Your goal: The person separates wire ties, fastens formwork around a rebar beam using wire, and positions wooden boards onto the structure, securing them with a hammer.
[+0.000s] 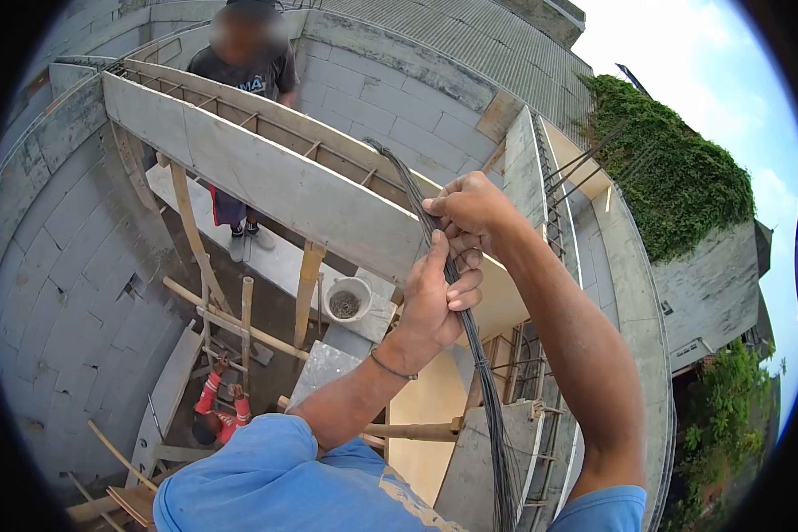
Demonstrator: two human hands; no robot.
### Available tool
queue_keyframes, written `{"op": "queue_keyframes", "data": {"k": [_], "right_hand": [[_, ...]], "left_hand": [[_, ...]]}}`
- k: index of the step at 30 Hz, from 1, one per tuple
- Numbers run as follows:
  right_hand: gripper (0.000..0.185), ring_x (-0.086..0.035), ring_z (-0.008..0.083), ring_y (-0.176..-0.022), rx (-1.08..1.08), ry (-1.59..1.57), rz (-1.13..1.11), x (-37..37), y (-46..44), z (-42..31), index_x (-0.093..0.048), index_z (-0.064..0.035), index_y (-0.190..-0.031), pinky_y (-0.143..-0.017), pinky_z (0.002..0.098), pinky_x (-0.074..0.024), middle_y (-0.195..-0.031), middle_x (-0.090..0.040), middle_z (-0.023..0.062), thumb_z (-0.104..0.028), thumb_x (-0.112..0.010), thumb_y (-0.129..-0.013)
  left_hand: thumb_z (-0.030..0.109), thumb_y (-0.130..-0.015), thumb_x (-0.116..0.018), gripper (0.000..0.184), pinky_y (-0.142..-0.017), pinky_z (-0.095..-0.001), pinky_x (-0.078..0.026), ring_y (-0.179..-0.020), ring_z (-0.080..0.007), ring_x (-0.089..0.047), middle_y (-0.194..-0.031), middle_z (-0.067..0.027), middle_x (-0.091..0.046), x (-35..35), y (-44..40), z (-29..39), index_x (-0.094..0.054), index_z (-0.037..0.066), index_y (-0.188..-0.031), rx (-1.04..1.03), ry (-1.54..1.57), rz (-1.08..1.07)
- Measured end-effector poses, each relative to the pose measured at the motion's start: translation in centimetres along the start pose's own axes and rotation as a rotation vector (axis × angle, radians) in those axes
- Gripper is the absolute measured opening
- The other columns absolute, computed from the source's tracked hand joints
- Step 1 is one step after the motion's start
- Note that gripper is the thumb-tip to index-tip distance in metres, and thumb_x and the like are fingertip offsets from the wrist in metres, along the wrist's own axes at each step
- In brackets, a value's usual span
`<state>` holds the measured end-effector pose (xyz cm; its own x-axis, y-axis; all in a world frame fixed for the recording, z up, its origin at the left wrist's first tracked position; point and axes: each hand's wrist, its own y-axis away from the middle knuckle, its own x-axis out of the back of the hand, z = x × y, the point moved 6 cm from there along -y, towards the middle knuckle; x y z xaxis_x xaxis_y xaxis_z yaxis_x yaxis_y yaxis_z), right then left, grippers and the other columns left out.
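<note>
A bundle of dark wire [487, 383] runs through the person's two hands, its upper end showing against the long board box and its lower end hanging beside the blue shirt [257, 483]. The left hand [436, 297] has its fingers curled around the wire, thumb laid along it. The right hand [472, 213] is just above, thumb and forefinger pinching the wire and the other fingers bent.

The long box [257, 177], with metal bars [312, 150] inside, crosses from the upper left toward the hands and bars the way straight ahead. Behind it stands a person in a dark shirt [222, 75], legs visible below the boards. Lower left, a person in red [230, 426] reaches up near wooden poles; whether those hands grip anything is too small to tell. A slanting post [189, 222] and other poles crowd the space beneath the box. A white bucket [348, 282] with grey contents sits below and left of the left hand.

The box's upper edge passes close by the wire. On the right, a concrete ledge [643, 355] curves past the right arm; beyond it are a vine-covered wall [665, 151] and the sky [727, 53]. Open air lies to the right of the right forearm, above that ledge. Between the box and the block wall [71, 301] on the left, a gap drops to the lower level.
</note>
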<state>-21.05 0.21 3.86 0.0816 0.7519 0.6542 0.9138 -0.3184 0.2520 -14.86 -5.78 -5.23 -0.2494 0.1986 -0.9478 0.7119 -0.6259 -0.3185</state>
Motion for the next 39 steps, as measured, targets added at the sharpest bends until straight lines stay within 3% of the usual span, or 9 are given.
{"op": "queue_keyframes", "data": {"k": [6, 11, 17, 21, 26, 32, 37, 39], "right_hand": [[0.022, -0.056, 0.0140, -0.054, 0.042, 0.199, 0.011, -0.2, -2.1, 0.0, -0.068, 0.0069, -0.093, -0.038, 0.0308, -0.0431, -0.069, -0.059, 0.0072, -0.015, -0.071, -0.094], [0.024, -0.059, 0.0181, -0.057, 0.094, 0.248, 0.040, 0.3, -2.3, -0.1, -0.069, 0.0070, -0.077, -0.048, 0.0369, -0.0462, -0.065, -0.062, 0.0106, -0.013, -0.073, -0.089], [0.024, -0.054, 0.0169, -0.050, 0.146, 0.196, 0.041, 0.0, -1.5, -0.1, -0.065, 0.0080, -0.074, -0.040, 0.0329, -0.0410, -0.063, -0.059, 0.0098, -0.010, -0.066, -0.090], [0.020, -0.047, 0.0130, -0.043, 0.024, -0.097, -0.009, -0.7, -2.3, 2.0, -0.058, 0.0051, -0.083, -0.033, 0.0302, -0.0331, -0.062, -0.052, 0.0056, -0.011, -0.058, -0.095], [0.020, -0.047, 0.0103, -0.040, 0.008, -0.145, -0.065, -1.5, -2.6, 2.6, -0.057, 0.0039, -0.087, -0.032, 0.0266, -0.0356, -0.064, -0.055, 0.0053, -0.013, -0.056, -0.098], [0.021, -0.047, 0.0075, -0.040, 0.034, -0.128, 0.017, -1.8, -2.6, 2.2, -0.058, 0.0001, -0.086, -0.031, 0.0241, -0.0373, -0.063, -0.055, 0.0021, -0.016, -0.056, -0.100], [0.022, -0.045, 0.0063, -0.039, 0.067, -0.115, -0.182, -2.2, -2.1, 2.1, -0.056, -0.0038, -0.083, -0.031, 0.0233, -0.0328, -0.061, -0.052, 0.0002, -0.016, -0.059, -0.101], [0.021, -0.041, 0.0069, -0.038, 0.069, -0.134, -0.156, -2.1, -2.7, 2.8, -0.057, -0.0026, -0.084, -0.032, 0.0237, -0.0314, -0.061, -0.051, 0.0005, -0.015, -0.060, -0.100]], "left_hand": [[0.046, -0.109, -0.044, 0.051, -0.053, -0.0251, -0.044, -0.058, -0.0085, -0.043, -0.092, -0.0036, -0.055, 1.6, 0.4, 0.2, -0.062, -0.001, -0.117, -0.121, -0.289, 0.325], [0.048, -0.110, -0.041, 0.054, -0.055, -0.0285, -0.047, -0.060, -0.0107, -0.049, -0.092, -0.0035, -0.055, 1.6, 0.7, 0.7, -0.062, -0.001, -0.120, -0.125, -0.369, 0.351], [0.049, -0.109, -0.040, 0.056, -0.054, -0.0309, -0.052, -0.061, -0.0121, -0.054, -0.090, -0.0042, -0.056, 1.7, 0.5, 0.5, -0.062, -0.001, -0.120, -0.122, -0.393, 0.346], [0.051, -0.108, -0.040, 0.055, -0.051, -0.0308, -0.056, -0.058, -0.0120, -0.058, -0.085, -0.0049, -0.056, 1.7, 0.4, 0.6, -0.062, 0.000, -0.114, -0.137, -0.384, 0.333], [0.047, -0.110, -0.038, 0.049, -0.048, -0.0310, -0.058, -0.053, -0.0112, -0.058, -0.082, -0.0050, -0.056, 2.7, 0.4, 0.4, -0.056, 0.002, -0.105, -0.129, -0.299, 0.313], [0.043, -0.110, -0.039, 0.043, -0.047, -0.0307, -0.057, -0.052, -0.0110, -0.057, -0.082, -0.0043, -0.056, 3.0, 0.1, 0.6, -0.054, 0.004, -0.102, -0.118, -0.317, 0.328], [0.043, -0.111, -0.038, 0.044, -0.043, -0.0279, -0.053, -0.050, -0.0095, -0.054, -0.083, -0.0044, -0.056, 3.2, 0.1, 0.8, -0.056, 0.003, -0.101, -0.097, -0.352, 0.336], [0.044, -0.111, -0.039, 0.047, -0.042, -0.0260, -0.050, -0.050, -0.0082, -0.051, -0.083, -0.0043, -0.057, 3.4, 0.2, 0.7, -0.059, 0.002, -0.101, -0.089, -0.338, 0.343]]}}
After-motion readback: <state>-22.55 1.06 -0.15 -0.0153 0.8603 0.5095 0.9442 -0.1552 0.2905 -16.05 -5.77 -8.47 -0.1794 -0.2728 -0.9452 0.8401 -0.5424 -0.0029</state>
